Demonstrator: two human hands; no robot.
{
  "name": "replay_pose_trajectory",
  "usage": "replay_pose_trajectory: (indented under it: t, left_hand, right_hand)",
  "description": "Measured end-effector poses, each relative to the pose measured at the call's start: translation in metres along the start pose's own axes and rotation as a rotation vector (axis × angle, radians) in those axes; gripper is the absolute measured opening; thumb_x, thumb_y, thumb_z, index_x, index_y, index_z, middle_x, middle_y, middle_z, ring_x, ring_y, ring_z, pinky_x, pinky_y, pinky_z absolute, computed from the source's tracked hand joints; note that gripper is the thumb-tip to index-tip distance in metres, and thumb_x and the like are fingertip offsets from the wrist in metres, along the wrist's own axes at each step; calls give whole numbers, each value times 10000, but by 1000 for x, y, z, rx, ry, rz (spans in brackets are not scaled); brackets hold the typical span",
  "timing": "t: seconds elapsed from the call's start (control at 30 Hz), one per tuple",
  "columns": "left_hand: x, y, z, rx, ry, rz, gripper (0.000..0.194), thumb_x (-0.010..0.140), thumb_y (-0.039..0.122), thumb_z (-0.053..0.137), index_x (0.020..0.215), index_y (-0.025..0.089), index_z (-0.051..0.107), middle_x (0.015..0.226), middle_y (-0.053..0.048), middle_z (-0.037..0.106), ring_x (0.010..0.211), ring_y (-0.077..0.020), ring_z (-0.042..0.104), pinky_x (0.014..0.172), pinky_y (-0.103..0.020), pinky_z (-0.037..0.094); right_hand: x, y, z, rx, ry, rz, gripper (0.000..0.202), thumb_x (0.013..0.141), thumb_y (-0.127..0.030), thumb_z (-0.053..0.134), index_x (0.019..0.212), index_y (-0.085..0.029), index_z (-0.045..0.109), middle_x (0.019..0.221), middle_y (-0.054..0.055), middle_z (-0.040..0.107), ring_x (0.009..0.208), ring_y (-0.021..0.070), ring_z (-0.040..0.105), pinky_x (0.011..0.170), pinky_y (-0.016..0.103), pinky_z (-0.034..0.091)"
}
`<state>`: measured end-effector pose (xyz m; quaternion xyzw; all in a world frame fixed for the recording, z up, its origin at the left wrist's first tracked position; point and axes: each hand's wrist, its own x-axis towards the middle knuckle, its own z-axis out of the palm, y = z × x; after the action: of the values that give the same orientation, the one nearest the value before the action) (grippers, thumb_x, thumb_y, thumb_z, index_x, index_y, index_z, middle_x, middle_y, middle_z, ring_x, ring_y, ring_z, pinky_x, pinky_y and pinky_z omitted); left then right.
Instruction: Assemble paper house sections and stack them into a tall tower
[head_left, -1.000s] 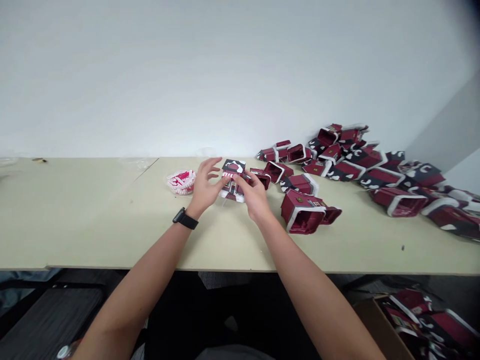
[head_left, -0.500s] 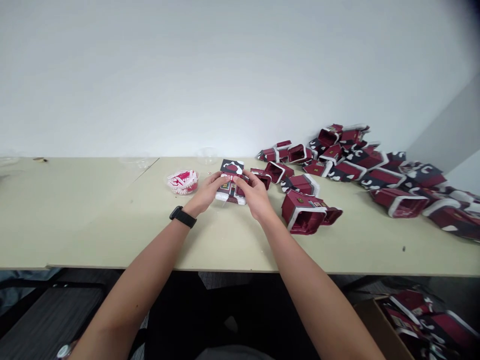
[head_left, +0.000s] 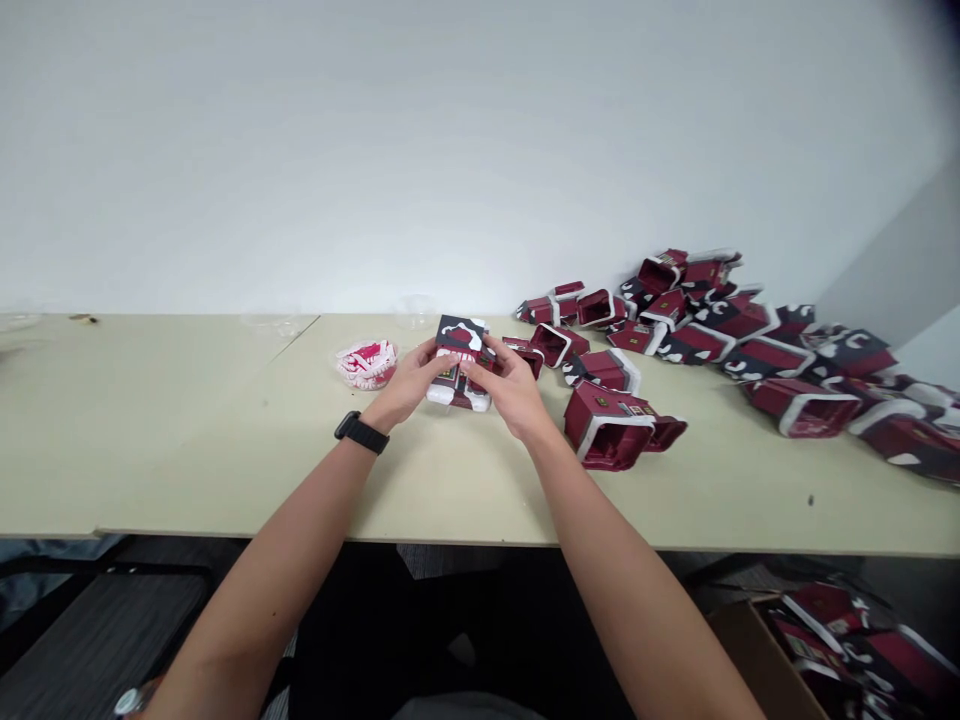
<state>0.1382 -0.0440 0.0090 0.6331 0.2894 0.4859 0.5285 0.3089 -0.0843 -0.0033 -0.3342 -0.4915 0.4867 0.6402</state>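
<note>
Between my two hands stands a small model house (head_left: 461, 338), dark red with a dark roof patched in white and a white base. My left hand (head_left: 409, 383) grips its left side, the thumb pressed on the front. On the right side my right hand (head_left: 514, 388) holds it the same way, thumb also on the front. Both thumbs lie over a white-and-red strip below the roof edge. To the left, a clear bowl (head_left: 341, 372) holds several red-and-white pieces (head_left: 371, 362).
More red model houses (head_left: 609, 425) lie on their sides to the right, several heaped against the wall (head_left: 450, 150). A cardboard box (head_left: 757, 645) of houses stands below the table (head_left: 225, 450) at right. Clear plastic bowls (head_left: 416, 308) sit near the wall.
The house has tilted slightly and shifted a little to the left in my hands. Both thumbs stay pressed on its front.
</note>
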Motion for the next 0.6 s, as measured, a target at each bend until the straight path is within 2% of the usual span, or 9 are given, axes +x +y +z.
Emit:
replay_pose_trajectory:
  t: [0.3, 0.43, 0.53, 0.6]
  left_hand:
    - [-3, 5, 7, 25, 65, 52, 415, 783, 440, 829, 1086, 171, 740, 1076, -81, 784, 971, -236, 699, 865, -343, 538]
    - [-2, -1, 9, 7, 94, 34, 392, 813, 469, 813, 1057, 168, 751, 1083, -80, 784, 948, -217, 700, 831, -315, 531]
    - [1, -7, 9, -63, 179, 17, 356, 826, 477, 801, 989, 165, 752, 1033, -73, 780, 923, -208, 702, 814, -302, 534]
    - [4, -9, 8, -143, 260, 28, 344, 826, 474, 803, 977, 169, 753, 1019, -69, 777, 913, -206, 705, 808, -305, 550]
  right_hand:
    - [-1, -5, -1, -53, 11, -9, 725, 672, -450, 951, 1302, -213, 682, 1192, 72, 778, 1072, 258, 727, 944, 403, 611]
    - [-1, -2, 0, -128, -13, -31, 722, 749, -537, 893, 1362, -246, 646, 1302, 86, 737, 1171, 266, 696, 1017, 426, 583]
    - [-2, -1, 2, -280, 81, -168, 714, 816, -591, 827, 1426, -301, 594, 1464, 102, 634, 1308, 270, 618, 1076, 434, 542]
    - [-3, -4, 2, -373, 216, -299, 664, 844, -596, 798, 1396, -287, 597, 1443, 118, 629, 1286, 268, 609, 1030, 414, 546]
